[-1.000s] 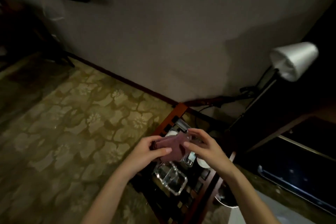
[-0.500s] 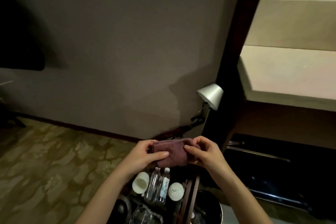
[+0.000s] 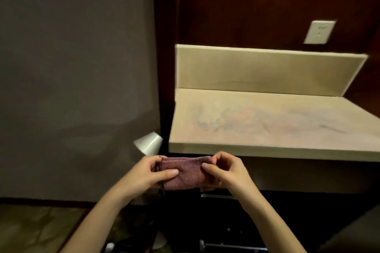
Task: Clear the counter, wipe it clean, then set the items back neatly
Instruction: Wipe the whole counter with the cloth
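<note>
A folded maroon cloth (image 3: 184,172) is held between both hands just below the front edge of the beige counter (image 3: 267,125). My left hand (image 3: 148,172) grips its left end, thumb on the front. My right hand (image 3: 224,170) pinches its right end with curled fingers. The counter top is bare, with faint streaks across its surface, and a low beige backsplash (image 3: 263,70) stands behind it.
A white lamp shade (image 3: 149,142) sits just left of the counter corner, above my left hand. A white wall socket (image 3: 319,32) is on the dark wood panel behind. Patterned carpet (image 3: 37,228) lies lower left. Dark cabinet fronts with metal handles (image 3: 218,196) are below the counter.
My view has swung up and right from the tray of bottles and cups on the floor side to the counter. Both hands kept hold of the cloth and spread it wider.
</note>
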`<move>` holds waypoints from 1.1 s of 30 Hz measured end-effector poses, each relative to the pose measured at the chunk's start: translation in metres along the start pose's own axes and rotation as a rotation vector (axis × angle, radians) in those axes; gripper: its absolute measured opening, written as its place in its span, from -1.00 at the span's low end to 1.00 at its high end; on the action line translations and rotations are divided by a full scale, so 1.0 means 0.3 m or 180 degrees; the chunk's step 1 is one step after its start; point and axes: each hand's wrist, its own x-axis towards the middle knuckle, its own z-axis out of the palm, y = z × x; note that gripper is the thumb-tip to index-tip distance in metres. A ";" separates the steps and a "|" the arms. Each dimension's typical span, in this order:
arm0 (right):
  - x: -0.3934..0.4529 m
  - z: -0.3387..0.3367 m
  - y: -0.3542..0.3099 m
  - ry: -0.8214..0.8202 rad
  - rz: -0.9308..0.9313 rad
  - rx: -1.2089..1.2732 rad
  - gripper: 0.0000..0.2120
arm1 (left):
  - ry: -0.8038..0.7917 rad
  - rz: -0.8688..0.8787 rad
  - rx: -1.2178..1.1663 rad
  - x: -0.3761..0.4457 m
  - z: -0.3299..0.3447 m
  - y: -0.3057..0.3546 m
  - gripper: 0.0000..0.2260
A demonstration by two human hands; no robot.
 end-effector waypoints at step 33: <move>0.702 -1.372 0.174 0.1084 0.0016 -0.0862 -0.70 | -0.0259 0.0799 0.1399 1.362 0.926 0.207 -0.86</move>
